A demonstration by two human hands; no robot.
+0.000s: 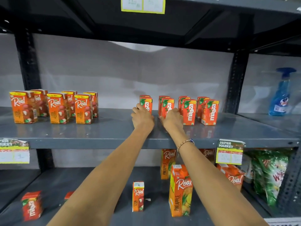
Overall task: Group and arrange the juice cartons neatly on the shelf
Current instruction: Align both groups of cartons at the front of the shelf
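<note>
On the grey middle shelf [104, 132] stand two groups of small orange cartons. Several Real litchi cartons [58, 108] are at the left in two rows. Several Maaza cartons [209, 111] are at the right, also two deep. My left hand [142, 118] grips the leftmost front Maaza carton [146, 105]. My right hand [172, 119] grips the second front Maaza carton [167, 106]. Both cartons stand upright on the shelf, their lower halves hidden by my fingers.
A blue spray bottle [281, 93] stands at the far right. The lower shelf holds a tall Real pineapple carton [180, 191], a small Real carton [138, 196], a Maaza carton [31, 205], more Real cartons and a green detergent bag [272, 175]. Price tags [229, 152] hang on the shelf edge.
</note>
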